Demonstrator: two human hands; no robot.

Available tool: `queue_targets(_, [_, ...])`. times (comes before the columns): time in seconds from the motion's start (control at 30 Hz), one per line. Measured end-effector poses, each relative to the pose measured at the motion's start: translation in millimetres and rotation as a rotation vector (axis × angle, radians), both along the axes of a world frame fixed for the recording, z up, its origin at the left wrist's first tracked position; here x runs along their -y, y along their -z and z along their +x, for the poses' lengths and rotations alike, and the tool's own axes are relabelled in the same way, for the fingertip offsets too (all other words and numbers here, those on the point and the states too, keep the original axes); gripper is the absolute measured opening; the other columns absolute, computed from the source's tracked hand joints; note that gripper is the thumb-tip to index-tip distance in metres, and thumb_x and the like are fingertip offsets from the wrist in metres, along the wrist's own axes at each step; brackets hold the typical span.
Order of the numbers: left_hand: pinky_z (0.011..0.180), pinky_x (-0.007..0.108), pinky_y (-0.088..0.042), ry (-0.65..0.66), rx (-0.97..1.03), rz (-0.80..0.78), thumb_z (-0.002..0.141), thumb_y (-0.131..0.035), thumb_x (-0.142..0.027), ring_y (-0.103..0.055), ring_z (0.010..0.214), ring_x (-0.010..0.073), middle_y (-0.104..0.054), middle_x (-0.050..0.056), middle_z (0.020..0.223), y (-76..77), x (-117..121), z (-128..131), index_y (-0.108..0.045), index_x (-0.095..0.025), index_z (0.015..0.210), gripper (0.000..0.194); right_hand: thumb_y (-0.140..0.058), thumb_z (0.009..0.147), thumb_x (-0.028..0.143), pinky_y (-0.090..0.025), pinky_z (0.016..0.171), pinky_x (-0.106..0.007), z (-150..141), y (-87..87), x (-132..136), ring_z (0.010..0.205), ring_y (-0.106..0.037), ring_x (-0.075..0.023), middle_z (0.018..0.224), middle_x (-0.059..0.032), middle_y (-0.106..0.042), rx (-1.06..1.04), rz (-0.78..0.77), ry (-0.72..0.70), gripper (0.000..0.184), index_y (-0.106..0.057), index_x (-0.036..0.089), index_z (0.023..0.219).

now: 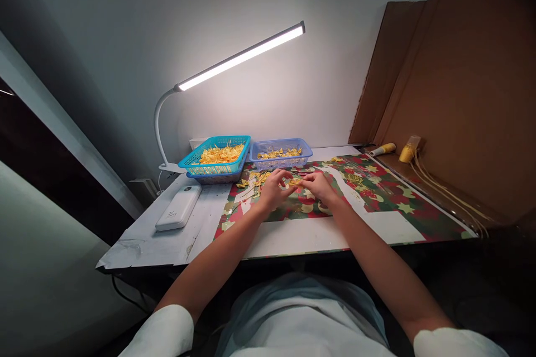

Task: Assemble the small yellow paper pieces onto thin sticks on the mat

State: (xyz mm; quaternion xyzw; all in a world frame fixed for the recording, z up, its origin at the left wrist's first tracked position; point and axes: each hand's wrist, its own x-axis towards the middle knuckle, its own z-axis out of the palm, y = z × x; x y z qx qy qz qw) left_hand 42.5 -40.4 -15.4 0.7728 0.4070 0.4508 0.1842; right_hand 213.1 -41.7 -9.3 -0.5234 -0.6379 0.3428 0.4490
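Piece: one, yellow, small; above the mat, between the two hands, nearer the surface's far edge than its near one. Exact shape too small to make out.

Right hand: thumb and fingers brought narrowly together, pinching the piece at its right side.

Left hand: fingers arched and partly apart, thumb beside the piece's left side; whether it grips or merely steadies, cannot tell.

Handling, as judged: very light; thin and pliant, apt to crease or bend out of shape under a hard squeeze. Slipperiness cannot be told. Best held by opposite edges, thumb against fingertip, with light pressure and the middle left unpressed; one hand to hold, the other to steady.

Loose pieces: yellow, several, scattered on the mat just beyond the left hand, with thin stems or strands among them.

Teal basket: by the surface's far edge, left of centre, atop another basket; heaped with yellow pieces, apparently soft and easily tangled.

Blue basket: just right of the teal one; a shallower fill of similar pieces.

Power bank: white, flat on the surface's left part.

Lamp: lit, its bar slanting above the baskets.
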Motion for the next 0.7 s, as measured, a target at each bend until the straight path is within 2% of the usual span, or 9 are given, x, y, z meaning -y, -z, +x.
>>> queue_targets(0.07, [0.062, 0.022, -0.043, -0.023, -0.059, 0.072, 0.074, -0.068, -0.038, -0.053, 0.069, 0.0095, -0.057, 0.002, 0.092, 0.5, -1.1, -0.3, -0.064, -0.019, 0.085, 0.022, -0.057, 0.06, 0.036, -0.028, 0.048, -0.023, 0.7, 1.2, -1.4, 0.05, -0.035, -0.0089, 0.049, 0.0041, -0.041, -0.006, -0.003, -0.012, 0.022, -0.054, 0.017, 0.049])
queue_targets(0.23, [0.062, 0.023, -0.041, -0.051, -0.103, 0.143, 0.077, -0.066, -0.041, -0.052, 0.071, 0.0113, -0.057, 0.002, 0.086, 5.0, -6.2, -0.9, -0.068, -0.02, 0.081, 0.021, -0.058, 0.061, 0.036, -0.032, 0.05, -0.023, 1.5, 3.2, -3.0, 0.052, -0.039, -0.0099, 0.052, 0.0022, -0.049, -0.02, -0.016, -0.016, 0.021, -0.061, 0.016, 0.053])
queue_targets(0.47, [0.066, 0.025, -0.042, -0.001, -0.026, 0.17, 0.076, -0.067, -0.033, -0.053, 0.072, 0.0126, -0.057, 0.002, 0.08, 9.0, -8.5, 1.0, -0.068, -0.018, 0.075, 0.015, -0.059, 0.062, 0.033, -0.035, 0.053, -0.025, 1.8, 2.5, -1.9, 0.056, -0.046, -0.0123, 0.054, 0.0, -0.055, -0.009, -0.007, -0.005, 0.02, -0.065, 0.016, 0.056])
queue_targets(0.6, [0.066, 0.025, -0.043, -0.047, 0.01, 0.096, 0.071, -0.07, -0.031, -0.053, 0.074, 0.013, -0.058, 0.003, 0.086, 7.4, -7.0, 1.2, -0.064, -0.017, 0.082, 0.019, -0.059, 0.061, 0.035, -0.03, 0.05, -0.024, 1.3, 1.1, -0.9, 0.052, -0.038, -0.01, 0.05, 0.003, -0.048, -0.024, -0.015, 0.001, 0.02, -0.061, 0.016, 0.052])
queue_targets(0.7, [0.058, 0.023, -0.042, -0.071, 0.071, -0.129, 0.063, -0.074, -0.03, -0.053, 0.066, 0.0107, -0.058, 0.002, 0.086, 9.0, -8.5, 0.9, -0.058, -0.016, 0.088, 0.033, -0.059, 0.06, 0.036, -0.026, 0.049, -0.024, 1.0, 0.4, -0.5, 0.05, -0.032, -0.0089, 0.048, 0.0044, -0.042, -0.029, -0.026, 0.015, 0.021, -0.059, 0.017, 0.051])
